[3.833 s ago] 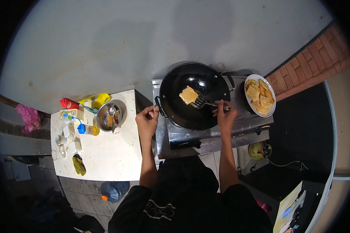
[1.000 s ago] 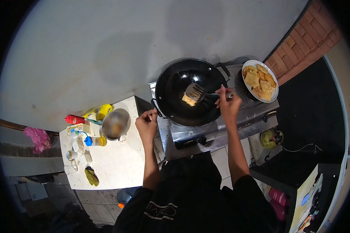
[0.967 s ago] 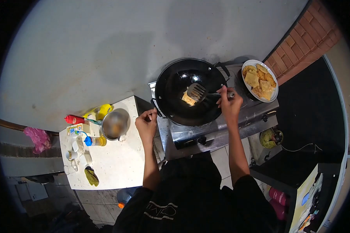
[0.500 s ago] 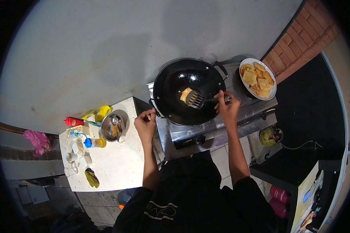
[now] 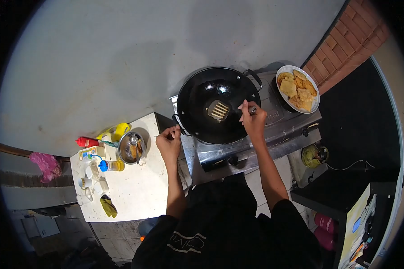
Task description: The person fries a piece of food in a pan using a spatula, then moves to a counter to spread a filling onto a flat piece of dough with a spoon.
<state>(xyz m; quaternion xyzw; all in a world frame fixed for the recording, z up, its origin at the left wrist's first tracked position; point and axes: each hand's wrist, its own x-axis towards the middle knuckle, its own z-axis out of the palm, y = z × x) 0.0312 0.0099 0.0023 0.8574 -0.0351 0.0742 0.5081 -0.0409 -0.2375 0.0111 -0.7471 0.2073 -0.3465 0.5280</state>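
spatula (image 5: 218,110) in right fingers (image 5: 245,107), wok (image 5: 211,132) beneath

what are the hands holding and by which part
The right hand holds the slotted spatula by its handle. The left hand is at the wok's left loop handle; whether it grips it cannot be told.

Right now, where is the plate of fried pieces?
In the head view, the plate sits on the right side of the stove, just right of the wok.
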